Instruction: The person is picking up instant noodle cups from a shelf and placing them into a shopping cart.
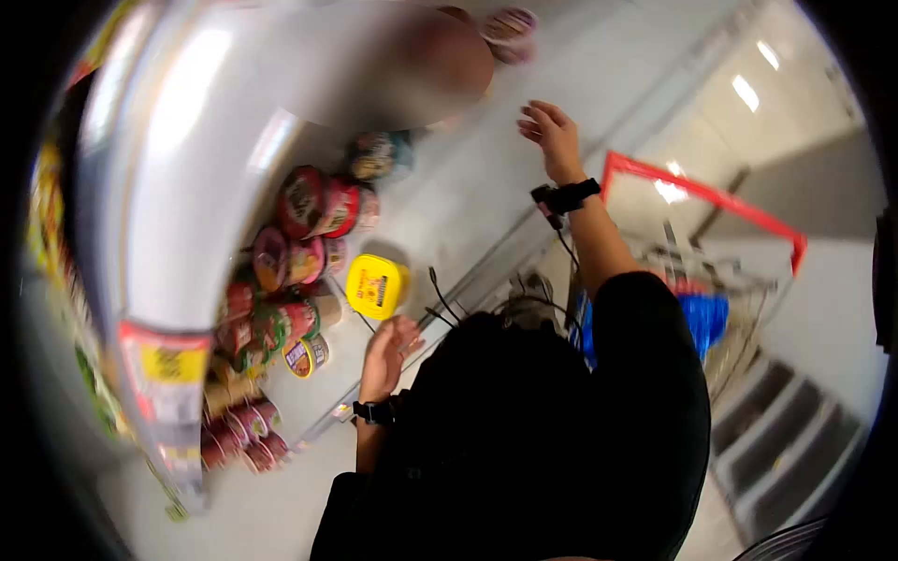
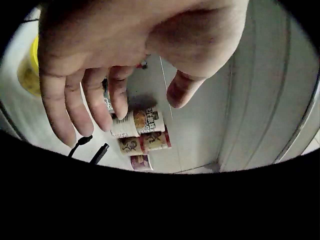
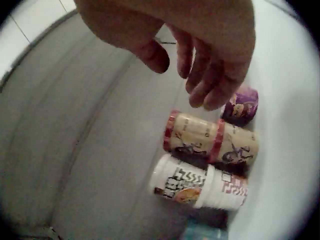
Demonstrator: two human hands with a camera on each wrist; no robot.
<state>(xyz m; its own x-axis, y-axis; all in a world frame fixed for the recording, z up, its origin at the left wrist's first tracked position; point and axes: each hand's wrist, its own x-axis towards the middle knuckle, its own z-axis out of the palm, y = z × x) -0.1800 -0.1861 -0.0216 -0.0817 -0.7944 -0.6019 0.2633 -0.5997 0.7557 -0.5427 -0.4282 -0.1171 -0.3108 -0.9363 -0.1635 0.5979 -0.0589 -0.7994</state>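
My left hand [image 1: 388, 355] is just beside a yellow-lidded tub [image 1: 377, 286] on the pale shelf, its relaxed fingers holding nothing. In the left wrist view this hand [image 2: 135, 55] hangs with fingers apart, the yellow tub [image 2: 29, 72] at the left edge and stacked cups [image 2: 142, 122] beyond the fingertips. Farther up the shelf in the head view, my right hand [image 1: 554, 136] is raised, empty, its fingers loosely bent. The right wrist view has that hand [image 3: 185, 45] over beige cups [image 3: 192, 135], white cups [image 3: 185, 180] and a purple cup [image 3: 241, 105].
Several stacked cups [image 1: 304, 201] stand along the shelf's left side, with a small yellow-rimmed cup [image 1: 304, 356] near them. A price tag [image 1: 168, 365] hangs on the upper shelf edge. To the right is a cart with a red frame [image 1: 706, 194] and a blue item [image 1: 703, 323]. Cables dangle near my left hand.
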